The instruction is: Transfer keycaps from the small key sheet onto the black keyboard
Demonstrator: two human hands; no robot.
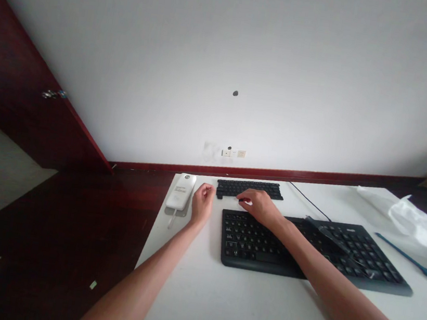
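Note:
My right hand (258, 204) reaches over the back edge of a black keyboard (253, 241), its fingers pinching a small black keycap (241, 200) just above the table. Behind it, a block of black keycaps (239, 187) lies laid out in rows on the white table. My left hand (203, 201) is beside the left end of those rows, its fingers curled closed; anything inside them is hidden. Left of that hand lies a white phone-shaped device (181, 191) with a short white cable. A strip of clear film (331, 236) lies across the keyboard's right half.
A dark blue pry tool (405, 254) lies right of the keyboard, near crumpled white plastic (412, 218). A black cable (310, 201) runs from the keyboard over the table's back edge. Beyond stand a wall with sockets (234, 153) and a dark red door (25, 62).

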